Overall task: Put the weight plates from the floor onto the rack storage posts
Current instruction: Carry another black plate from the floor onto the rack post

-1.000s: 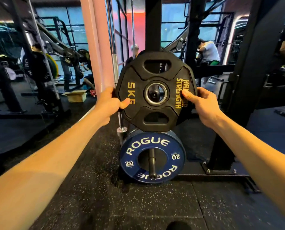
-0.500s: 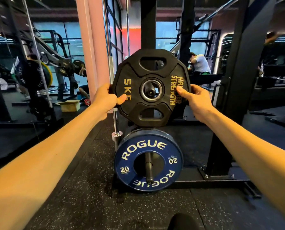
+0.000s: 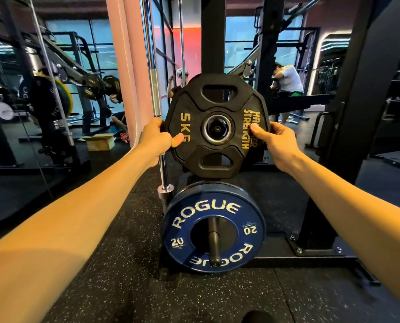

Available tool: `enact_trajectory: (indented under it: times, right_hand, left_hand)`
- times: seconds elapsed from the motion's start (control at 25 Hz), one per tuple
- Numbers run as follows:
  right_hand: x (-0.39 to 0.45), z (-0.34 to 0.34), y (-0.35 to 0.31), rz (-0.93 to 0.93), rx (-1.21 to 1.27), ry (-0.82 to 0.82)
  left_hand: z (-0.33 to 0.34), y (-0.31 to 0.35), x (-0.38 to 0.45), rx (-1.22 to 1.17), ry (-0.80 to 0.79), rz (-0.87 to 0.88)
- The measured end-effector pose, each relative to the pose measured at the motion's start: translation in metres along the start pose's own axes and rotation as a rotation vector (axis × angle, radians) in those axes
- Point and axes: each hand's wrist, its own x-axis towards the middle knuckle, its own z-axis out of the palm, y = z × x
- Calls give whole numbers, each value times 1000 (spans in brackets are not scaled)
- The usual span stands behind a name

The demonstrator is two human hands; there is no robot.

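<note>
A black 5 kg plate point(image 3: 194, 108) with yellow lettering stands upright in front of the black rack upright point(image 3: 211, 31). The end of a storage post point(image 3: 217, 128) shows inside its centre hole. My left hand point(image 3: 156, 138) grips the plate's left rim, thumb on its face. Gripping the right rim is my right hand point(image 3: 277, 142), thumb laid across the lettering. Below, a blue 20 kg Rogue plate point(image 3: 182, 229) hangs on a lower post point(image 3: 214, 243) that sticks out toward me.
A chrome barbell point(image 3: 156, 89) stands upright just left of the plate, its foot in a floor holder. The rack's base frame point(image 3: 311, 255) and a thick black column point(image 3: 362, 89) are at right. Other people and machines are behind. Speckled rubber floor point(image 3: 115, 264) lies in front.
The plate has shifted slightly so the post end now sits centred in its hole. Both hands keep their grip on the rims.
</note>
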Motion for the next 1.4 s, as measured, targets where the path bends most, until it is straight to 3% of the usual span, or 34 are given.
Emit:
enact_trajectory:
  times: [0.48,1.16,1.32,1.4]
  right_hand:
    - [58,2,55,2,18,-4]
    - [156,11,94,-3,-46,-72]
    - [161,11,92,-1,-144,-79]
    - [160,14,87,67,-342,-55]
  left_hand:
    - [29,-35,67,107,-50,111]
    - [73,-64,148,185,38,123]
    - [77,-65,153,226,49,119]
    - [73,-62,155,327,22,93]
